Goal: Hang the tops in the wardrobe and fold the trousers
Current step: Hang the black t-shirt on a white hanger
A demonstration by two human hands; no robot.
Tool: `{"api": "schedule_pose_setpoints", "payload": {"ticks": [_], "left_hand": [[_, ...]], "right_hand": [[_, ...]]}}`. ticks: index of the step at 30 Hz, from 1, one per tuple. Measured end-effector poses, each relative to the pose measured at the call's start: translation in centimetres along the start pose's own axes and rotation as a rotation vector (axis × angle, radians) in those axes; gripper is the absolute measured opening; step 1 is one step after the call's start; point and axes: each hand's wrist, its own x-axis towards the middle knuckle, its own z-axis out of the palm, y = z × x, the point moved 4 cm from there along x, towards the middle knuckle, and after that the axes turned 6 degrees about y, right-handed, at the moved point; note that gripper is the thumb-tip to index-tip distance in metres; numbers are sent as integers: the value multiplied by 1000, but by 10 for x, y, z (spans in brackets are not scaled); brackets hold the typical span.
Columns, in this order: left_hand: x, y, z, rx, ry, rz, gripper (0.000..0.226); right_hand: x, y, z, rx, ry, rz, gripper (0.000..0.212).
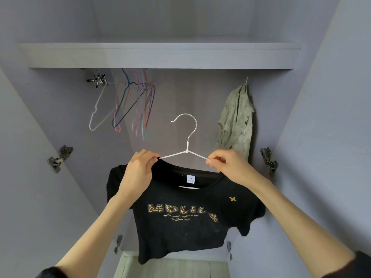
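1. Left of the white hanger (187, 145), up under the wardrobe shelf (160, 56), a bunch of empty coloured hangers (130, 105) hangs at the rail.
2. The left hand (138, 171) pinches the black T-shirt (180, 227) at its collar, thumb and fingers closed on the cloth right where the white hanger's left arm goes into the neck.
3. The white hanger is held up in the open wardrobe, below the shelf; its hook is free and caught on nothing. The black T-shirt drapes from it, with gold lettering across the chest.
4. The right hand (228, 165) pinches the end of the white hanger's right arm at the collar's edge.
5. Right of the white hanger, a pale green top (236, 121) hangs against the back wall.
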Motion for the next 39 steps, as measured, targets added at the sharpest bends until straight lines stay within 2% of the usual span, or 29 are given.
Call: {"api": "schedule_pose_setpoints", "payload": {"ticks": [3,7,10,15,19,21,24,26,31,39], "left_hand": [[4,-8,16,7,-60,2,20],[25,-10,36,23,-120,83,25],[55,-5,40,27,-55,222,32],[116,14,33,88,140,487,51],[171,33,26,241,277,701,60],[196,35,27,312,331,692,66],[217,31,35,395,363,650,88],[222,28,37,425,384,686,93],[232,19,41,491,474,743,97],[235,16,47,530,541,746,95]], "right_hand": [[4,16,8,67,-60,135,12],[20,45,8,129,15,321,19],[38,67,4,167,119,456,16],[78,83,3,351,270,588,18],[121,88,2,502,359,616,23],[143,93,-1,608,391,626,24],[170,101,-11,761,477,629,18],[187,105,-22,857,532,596,15],[228,107,-53,878,540,487,31],[278,128,-88,914,585,469,31]]}}
